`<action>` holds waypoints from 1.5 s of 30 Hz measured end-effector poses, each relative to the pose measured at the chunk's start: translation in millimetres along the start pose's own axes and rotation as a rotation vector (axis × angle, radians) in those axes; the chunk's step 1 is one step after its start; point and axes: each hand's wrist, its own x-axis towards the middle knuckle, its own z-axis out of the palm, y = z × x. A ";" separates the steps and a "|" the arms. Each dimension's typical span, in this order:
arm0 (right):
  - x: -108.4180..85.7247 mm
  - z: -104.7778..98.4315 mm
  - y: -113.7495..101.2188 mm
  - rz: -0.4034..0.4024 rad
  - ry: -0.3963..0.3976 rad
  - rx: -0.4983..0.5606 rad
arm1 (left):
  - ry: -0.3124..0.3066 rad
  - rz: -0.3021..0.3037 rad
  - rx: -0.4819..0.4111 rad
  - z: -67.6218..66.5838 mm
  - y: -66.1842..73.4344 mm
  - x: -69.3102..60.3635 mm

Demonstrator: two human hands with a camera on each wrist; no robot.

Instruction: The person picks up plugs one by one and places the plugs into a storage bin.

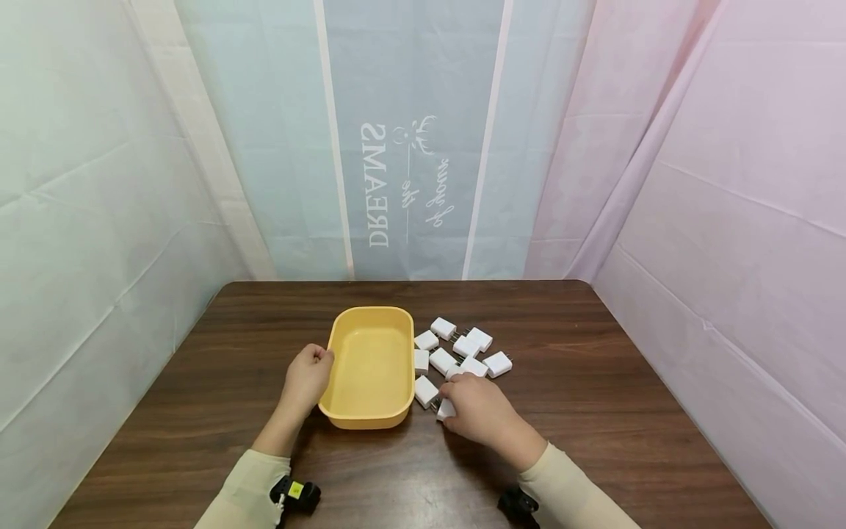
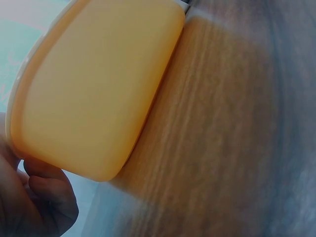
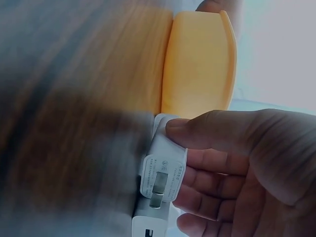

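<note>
A yellow plastic bin [image 1: 366,423] stands on the table with its inside bare. My left hand [image 1: 309,378] grips its left rim; in the left wrist view the curled fingers [image 2: 52,192] sit at the bin's wall. To the right of the bin, my right hand [image 1: 481,411] holds a white charger plug [image 3: 164,165] between thumb and fingers, low over the tabletop. Its metal prongs and printed end face show in the right wrist view. Another white plug [image 3: 148,224] with a port lies against it. Several white plugs [image 1: 441,360] are scattered beyond the right hand, some touching the bin.
The dark wooden table [image 1: 562,353] extends to both sides of the bin and plugs. Pale cloth curtains [image 1: 423,88] hang behind it and along both sides. A black wrist camera [image 1: 296,494] is strapped to each forearm.
</note>
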 end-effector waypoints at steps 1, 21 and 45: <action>-0.2 -0.5 0.2 -0.001 0.000 0.002 | 0.001 0.000 0.001 -0.1 0.1 -0.2; -2.0 -6.4 3.9 -0.018 0.007 0.030 | -0.018 -0.014 -0.019 -1.2 1.0 -1.7; 7.5 -21.4 -0.2 -0.032 0.022 0.075 | -0.008 -0.005 -0.042 1.7 -3.6 1.3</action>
